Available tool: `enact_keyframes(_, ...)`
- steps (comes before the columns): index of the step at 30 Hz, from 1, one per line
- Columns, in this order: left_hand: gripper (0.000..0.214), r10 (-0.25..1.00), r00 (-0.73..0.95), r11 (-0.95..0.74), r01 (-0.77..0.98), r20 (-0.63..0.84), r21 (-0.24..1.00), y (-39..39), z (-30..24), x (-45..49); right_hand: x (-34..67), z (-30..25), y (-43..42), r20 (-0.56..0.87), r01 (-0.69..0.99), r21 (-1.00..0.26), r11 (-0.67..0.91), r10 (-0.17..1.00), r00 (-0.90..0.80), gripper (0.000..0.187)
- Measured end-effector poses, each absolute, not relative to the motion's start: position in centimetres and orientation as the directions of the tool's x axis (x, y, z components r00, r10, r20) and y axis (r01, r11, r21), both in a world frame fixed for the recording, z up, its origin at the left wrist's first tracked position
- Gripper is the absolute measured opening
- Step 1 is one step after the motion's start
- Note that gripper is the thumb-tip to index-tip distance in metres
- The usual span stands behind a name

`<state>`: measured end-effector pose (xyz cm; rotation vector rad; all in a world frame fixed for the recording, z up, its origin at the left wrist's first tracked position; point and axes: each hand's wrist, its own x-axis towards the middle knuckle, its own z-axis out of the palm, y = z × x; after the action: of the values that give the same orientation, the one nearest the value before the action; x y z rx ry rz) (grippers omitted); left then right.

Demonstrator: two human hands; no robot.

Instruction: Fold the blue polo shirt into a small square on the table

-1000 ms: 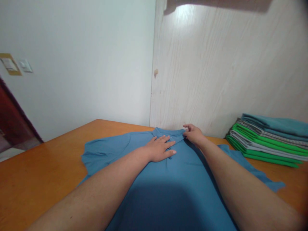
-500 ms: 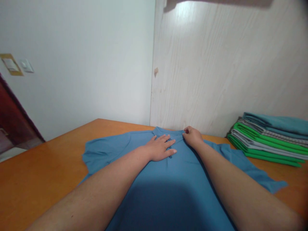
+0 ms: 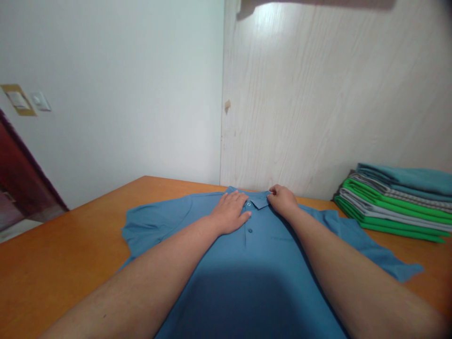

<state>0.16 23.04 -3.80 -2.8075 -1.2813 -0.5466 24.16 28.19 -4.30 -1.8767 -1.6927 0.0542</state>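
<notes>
A blue polo shirt [image 3: 261, 254] lies front side up, its collar at the far end and its short sleeves spread to both sides. My left hand [image 3: 230, 214] rests flat on the shirt's chest, just left of the button placket, fingers stretched toward the collar. At the right end of the collar [image 3: 260, 200], my right hand [image 3: 282, 200] is closed, thumb and fingers pinching the collar's edge. Two buttons show on the placket beside my left hand. My left fingers cover part of the collar's left side.
The shirt lies on an orange-brown wooden table [image 3: 63, 263]. A stack of folded clothes [image 3: 395, 202] in green, grey, checked and blue stands at the right. Behind the table rise a white wall [image 3: 141, 94] and a pale wood-grain panel [image 3: 318, 103].
My left hand has shifted slightly left and its fingers have drawn together, uncovering the placket buttons and the right collar flap. My right hand stays at the collar.
</notes>
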Motion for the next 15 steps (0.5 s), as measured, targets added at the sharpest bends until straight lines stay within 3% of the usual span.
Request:
enact_keyframes(5, 0.05, 0.737, 0.58, -0.65, 0.749, 0.347, 0.128, 23.1, -3.7, 0.1, 23.2, -2.9, 28.0, 0.368, 0.85, -0.518, 0.099, 0.922, 0.117, 0.016)
enact_keyframes(11, 0.051, 0.72, 0.58, -0.66, 0.742, 0.382, 0.117, 23.1, -3.7, 0.1, 20.9, -1.8, 27.1, 0.222, 0.738, -0.597, 0.314, 0.949, -0.224, 0.014)
enact_keyframes(15, 0.065, 0.764, 0.544, -0.62, 0.767, 0.346, 0.163, 22.9, -3.6, 0.3, 20.2, -2.2, 26.6, 0.148, 0.71, -0.598, 0.372, 0.922, -0.358, 0.013)
